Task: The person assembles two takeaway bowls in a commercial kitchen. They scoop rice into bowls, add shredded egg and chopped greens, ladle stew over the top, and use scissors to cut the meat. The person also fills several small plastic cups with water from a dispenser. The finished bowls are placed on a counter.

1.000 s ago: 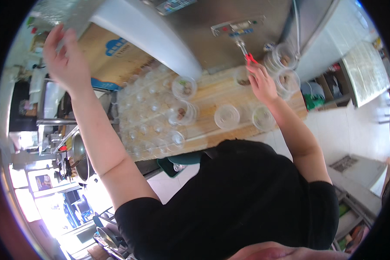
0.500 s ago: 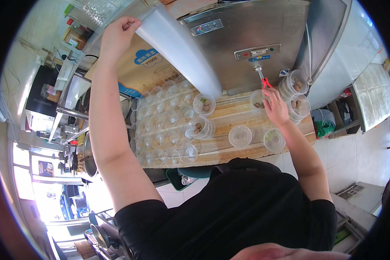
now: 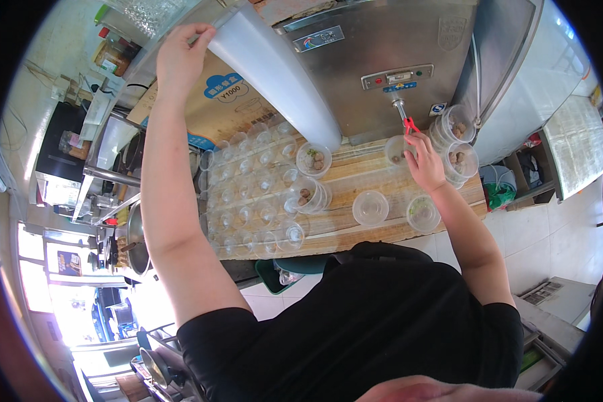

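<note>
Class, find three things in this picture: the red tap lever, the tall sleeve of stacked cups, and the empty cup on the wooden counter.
Red tap lever (image 3: 410, 125), head view, its handle.
Sleeve of stacked cups (image 3: 275, 67), head view, mid-length.
Empty cup (image 3: 370, 208), head view, its base.

The wooden counter (image 3: 355, 177) serves as the landmark. Behind it stands the metal dispenser (image 3: 388, 60), its tap (image 3: 402, 114) hanging over the counter's rear edge. On the counter's left part sits a block of empty cups in rows (image 3: 248, 194). Right of that block, two cups with food (image 3: 311, 177) stand one before the other. Near the counter's front edge sit an empty cup (image 3: 370, 208) and, to its right, another cup (image 3: 423, 214). At the counter's right end stacked cups (image 3: 457, 144) stand. A cardboard box (image 3: 228, 100) leans behind the counter's left part.
</note>
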Tool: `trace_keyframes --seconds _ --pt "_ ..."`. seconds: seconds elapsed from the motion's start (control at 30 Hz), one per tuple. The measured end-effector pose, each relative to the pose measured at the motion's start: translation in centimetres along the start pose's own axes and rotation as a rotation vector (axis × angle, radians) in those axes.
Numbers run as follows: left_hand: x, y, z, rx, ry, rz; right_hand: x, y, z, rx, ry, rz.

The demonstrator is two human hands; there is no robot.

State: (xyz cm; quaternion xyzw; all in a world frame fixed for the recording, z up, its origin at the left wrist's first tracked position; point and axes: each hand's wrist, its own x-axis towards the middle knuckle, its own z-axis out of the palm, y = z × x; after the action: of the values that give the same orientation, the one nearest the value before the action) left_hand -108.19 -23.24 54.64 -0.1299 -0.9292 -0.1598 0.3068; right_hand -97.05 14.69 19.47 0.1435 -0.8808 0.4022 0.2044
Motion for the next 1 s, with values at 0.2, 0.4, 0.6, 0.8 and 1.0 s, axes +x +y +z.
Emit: trace_keyframes --seconds 0.2,0.4,0.6,0.8,1.0 --pt "0.5 0.1 0.1 0.039 -0.021 -0.09 -0.1 -0.3 -0.1 -0.018 0.005 0.012" --pt "-0.1 -1.3 -0.5 -0.28 0.167 0.017 0.2 -0.8 -0.2 0.008 0.038 -0.029" --pt "-8.0 2.8 -0.7 -0.576 0.607 -0.099 0.4 -0.5 -0.6 -0.01 0.093 -0.06" --pt "-17.8 6.4 6.0 -0.891 0.657 -0.199 0.5 -0.5 -0.6 0.041 0.076 -0.045" --pt "-30.3 7.6 19.4 -1.05 0.147 -0.699 0.5 -0.4 -0.4 0.053 0.108 -0.044"
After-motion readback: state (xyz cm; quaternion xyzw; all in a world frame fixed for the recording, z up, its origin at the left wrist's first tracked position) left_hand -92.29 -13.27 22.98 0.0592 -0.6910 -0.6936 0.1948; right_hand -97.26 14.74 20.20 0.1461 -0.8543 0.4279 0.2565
